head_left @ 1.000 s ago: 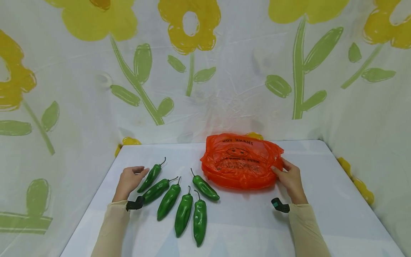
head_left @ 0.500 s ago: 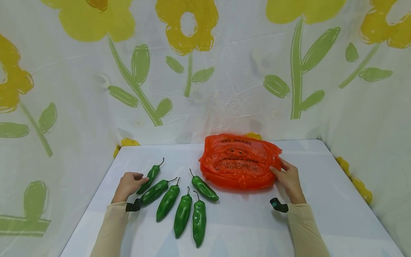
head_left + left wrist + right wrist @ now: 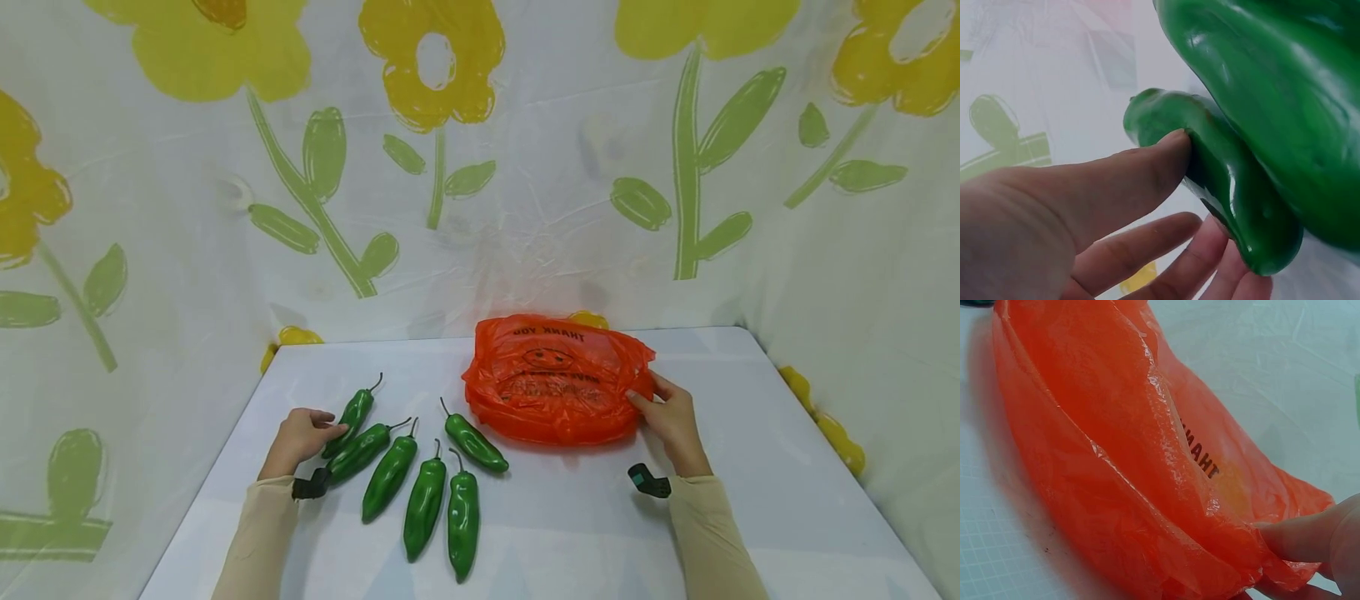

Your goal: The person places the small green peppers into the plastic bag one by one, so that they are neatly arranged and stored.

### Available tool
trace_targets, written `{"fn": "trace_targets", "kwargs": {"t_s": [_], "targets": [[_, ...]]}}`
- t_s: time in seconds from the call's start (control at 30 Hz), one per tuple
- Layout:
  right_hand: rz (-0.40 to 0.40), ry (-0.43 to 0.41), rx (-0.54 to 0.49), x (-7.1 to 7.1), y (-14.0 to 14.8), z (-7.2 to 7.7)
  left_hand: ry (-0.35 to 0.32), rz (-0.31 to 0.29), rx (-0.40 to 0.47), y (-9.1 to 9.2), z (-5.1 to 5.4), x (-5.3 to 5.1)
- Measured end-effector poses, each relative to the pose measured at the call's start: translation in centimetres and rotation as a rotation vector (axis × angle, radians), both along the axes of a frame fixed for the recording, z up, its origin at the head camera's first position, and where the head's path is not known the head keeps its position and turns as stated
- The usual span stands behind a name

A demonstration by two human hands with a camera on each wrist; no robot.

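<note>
Several glossy green peppers (image 3: 390,479) with thin stems lie in a loose fan on the white table. My left hand (image 3: 300,437) is at the leftmost green pepper (image 3: 358,408). In the left wrist view the thumb presses on this pepper's side, and the fingers curl by its lower side, partly hidden behind it. A larger-looking neighbouring pepper (image 3: 1285,106) lies right against it. To the right stands a crinkled red plastic bag (image 3: 558,400) with black print, its mouth spread open. My right hand (image 3: 673,417) pinches the bag's right edge between thumb and fingers.
The white table (image 3: 570,525) ends at the back against a hanging sheet (image 3: 555,183) with yellow flowers and green leaves. The sheet also hangs along both sides.
My left hand has moved down and closer onto the leftmost pepper, its fingers coming round it. The right hand keeps its grip on the bag. The head view has shifted slightly.
</note>
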State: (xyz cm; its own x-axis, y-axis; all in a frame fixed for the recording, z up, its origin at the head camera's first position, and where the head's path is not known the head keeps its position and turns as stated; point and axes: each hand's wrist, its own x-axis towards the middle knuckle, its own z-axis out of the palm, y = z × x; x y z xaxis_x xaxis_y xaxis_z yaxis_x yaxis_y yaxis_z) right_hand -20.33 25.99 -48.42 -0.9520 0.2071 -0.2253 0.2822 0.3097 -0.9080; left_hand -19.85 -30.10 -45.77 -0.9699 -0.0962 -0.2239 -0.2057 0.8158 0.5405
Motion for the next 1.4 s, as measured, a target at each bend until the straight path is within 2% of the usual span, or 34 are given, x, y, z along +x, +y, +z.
{"fn": "trace_targets", "kwargs": {"t_s": [0.2, 0.37, 0.67, 0.9, 1.03, 1.4], "targets": [[-0.001, -0.007, 0.004, 0.1, -0.1, 0.1, 0.002, 0.007, 0.02, 0.0, 0.1, 0.0], [0.002, 0.004, 0.011, 0.1, -0.3, 0.2, -0.038, 0.026, 0.077, 0.0, 0.3, -0.1], [0.006, -0.01, -0.006, 0.1, -0.2, 0.1, -0.091, 0.065, 0.099, 0.0, 0.5, 0.0], [0.004, -0.005, 0.001, 0.1, -0.2, 0.0, -0.05, 0.06, 0.102, -0.2, 0.5, 0.0], [0.006, 0.016, 0.003, 0.1, -0.2, 0.0, -0.024, 0.055, 0.11, -0.2, 0.9, 0.0], [0.018, 0.027, 0.014, 0.1, -0.1, 0.1, -0.041, 0.099, 0.183, 0.2, 1.9, 0.1]]}}
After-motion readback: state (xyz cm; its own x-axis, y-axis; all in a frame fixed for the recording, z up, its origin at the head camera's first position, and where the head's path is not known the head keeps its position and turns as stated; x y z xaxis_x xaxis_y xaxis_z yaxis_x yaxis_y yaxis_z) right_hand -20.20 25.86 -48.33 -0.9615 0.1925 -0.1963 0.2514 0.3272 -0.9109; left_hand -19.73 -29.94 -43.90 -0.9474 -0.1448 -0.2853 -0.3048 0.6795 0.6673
